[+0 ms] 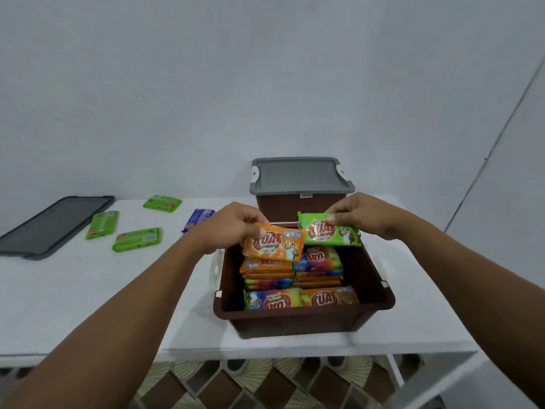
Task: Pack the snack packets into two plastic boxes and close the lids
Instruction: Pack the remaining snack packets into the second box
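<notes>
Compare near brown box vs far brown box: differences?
The near box is open, stacked packets showing; the far box wears a grey lid. The left hand and right hand hold an orange packet and a green packet over the near box, not the far box. Both are brown, on the white table.

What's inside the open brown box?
The box holds snack packets, orange and rainbow-coloured, in two rows. The left hand holds an orange packet and the right hand a green packet over the far end, hiding what lies there. The floor is covered too.
</notes>
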